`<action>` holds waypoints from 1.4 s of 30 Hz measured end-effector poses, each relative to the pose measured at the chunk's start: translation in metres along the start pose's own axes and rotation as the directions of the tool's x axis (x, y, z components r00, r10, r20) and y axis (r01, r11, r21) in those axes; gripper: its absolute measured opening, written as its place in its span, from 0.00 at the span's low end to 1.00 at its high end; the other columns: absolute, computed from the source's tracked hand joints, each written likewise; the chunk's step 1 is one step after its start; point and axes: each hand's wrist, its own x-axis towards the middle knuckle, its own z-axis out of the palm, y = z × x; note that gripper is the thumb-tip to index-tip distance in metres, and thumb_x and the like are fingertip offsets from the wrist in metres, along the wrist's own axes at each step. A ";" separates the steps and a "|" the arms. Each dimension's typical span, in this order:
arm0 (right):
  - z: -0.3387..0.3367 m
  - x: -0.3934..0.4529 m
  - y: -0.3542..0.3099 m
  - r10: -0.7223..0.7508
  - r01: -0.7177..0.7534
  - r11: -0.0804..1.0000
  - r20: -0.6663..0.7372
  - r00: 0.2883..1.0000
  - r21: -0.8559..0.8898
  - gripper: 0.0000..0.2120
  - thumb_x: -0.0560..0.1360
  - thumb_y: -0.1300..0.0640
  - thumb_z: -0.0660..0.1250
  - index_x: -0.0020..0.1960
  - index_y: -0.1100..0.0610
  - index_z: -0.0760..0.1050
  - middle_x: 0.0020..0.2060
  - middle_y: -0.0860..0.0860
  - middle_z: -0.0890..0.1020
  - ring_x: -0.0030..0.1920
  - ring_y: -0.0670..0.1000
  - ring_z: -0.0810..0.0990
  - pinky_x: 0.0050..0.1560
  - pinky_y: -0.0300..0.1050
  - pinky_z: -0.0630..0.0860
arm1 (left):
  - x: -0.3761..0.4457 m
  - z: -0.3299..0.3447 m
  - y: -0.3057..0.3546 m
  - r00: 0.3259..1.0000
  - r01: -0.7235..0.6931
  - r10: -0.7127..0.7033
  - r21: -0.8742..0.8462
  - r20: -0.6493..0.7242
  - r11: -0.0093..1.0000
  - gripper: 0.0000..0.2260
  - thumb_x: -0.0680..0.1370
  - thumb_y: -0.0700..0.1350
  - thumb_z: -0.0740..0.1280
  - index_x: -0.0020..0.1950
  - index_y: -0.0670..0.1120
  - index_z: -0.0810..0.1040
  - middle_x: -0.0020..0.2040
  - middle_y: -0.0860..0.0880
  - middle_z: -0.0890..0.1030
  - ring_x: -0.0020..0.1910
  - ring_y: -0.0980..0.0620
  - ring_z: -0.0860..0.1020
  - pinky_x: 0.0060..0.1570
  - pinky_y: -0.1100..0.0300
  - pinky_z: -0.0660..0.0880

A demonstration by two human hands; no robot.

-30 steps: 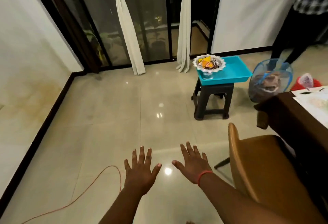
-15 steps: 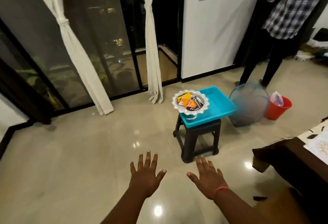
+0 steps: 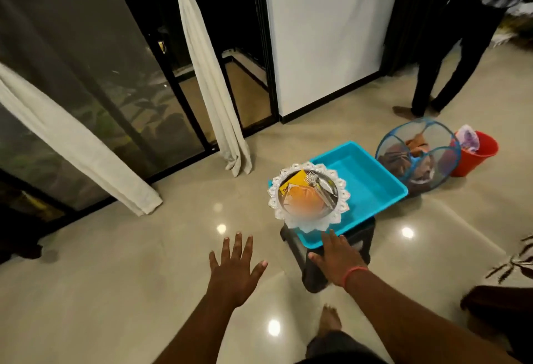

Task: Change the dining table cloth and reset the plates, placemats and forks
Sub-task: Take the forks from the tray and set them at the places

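Note:
A turquoise tray [image 3: 372, 187] rests on a dark plastic stool [image 3: 311, 265]. On the tray's near-left corner sits a stack of white scalloped placemats [image 3: 340, 205] with a steel plate [image 3: 331, 187] on top, holding forks [image 3: 315, 186] and yellow and orange packets [image 3: 300, 190]. My right hand [image 3: 337, 259] hovers open just in front of the tray's near edge, fingertips close to the placemats. My left hand [image 3: 235, 270] is spread open over the floor, left of the stool. A corner of the dining table's dark cloth [image 3: 499, 309] shows at lower right.
A blue mesh laundry basket [image 3: 418, 156] with brown cloth stands right of the tray, a red bucket [image 3: 476, 156] beyond it. Another person [image 3: 450, 55] stands at the upper right. White curtains [image 3: 213, 81] hang by glass doors. Glossy tiled floor lies all around.
I have stepped closer to the stool, which now sits right before my hands. My right hand has reached forward to the tray's edge. The brown chair has left the view.

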 end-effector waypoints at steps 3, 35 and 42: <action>-0.030 0.072 0.006 -0.032 0.032 0.999 0.029 0.999 -0.010 0.37 0.79 0.37 0.57 0.79 0.57 0.53 0.78 0.56 0.58 0.77 0.59 0.58 0.75 0.56 0.61 | 0.064 -0.028 0.006 0.998 0.061 -0.061 -0.025 0.003 0.998 0.43 0.67 0.72 0.28 0.80 0.57 0.35 0.81 0.51 0.35 0.79 0.45 0.35 0.76 0.37 0.41; -0.038 0.315 0.015 0.435 -0.434 0.900 0.028 0.900 -0.033 0.22 0.82 0.43 0.56 0.70 0.54 0.67 0.68 0.56 0.71 0.66 0.59 0.71 0.57 0.54 0.73 | 0.446 -0.116 0.027 0.811 -0.552 0.468 0.191 0.352 0.812 0.32 0.81 0.66 0.44 0.81 0.54 0.42 0.82 0.49 0.41 0.80 0.45 0.40 0.76 0.37 0.45; -0.045 0.314 0.016 0.420 -0.418 0.907 0.042 0.907 -0.040 0.17 0.81 0.51 0.59 0.68 0.52 0.68 0.65 0.54 0.74 0.64 0.57 0.75 0.57 0.54 0.75 | 0.451 -0.115 0.015 0.808 -0.551 0.460 0.196 0.369 0.811 0.33 0.80 0.67 0.43 0.81 0.55 0.42 0.82 0.49 0.41 0.80 0.45 0.40 0.76 0.37 0.45</action>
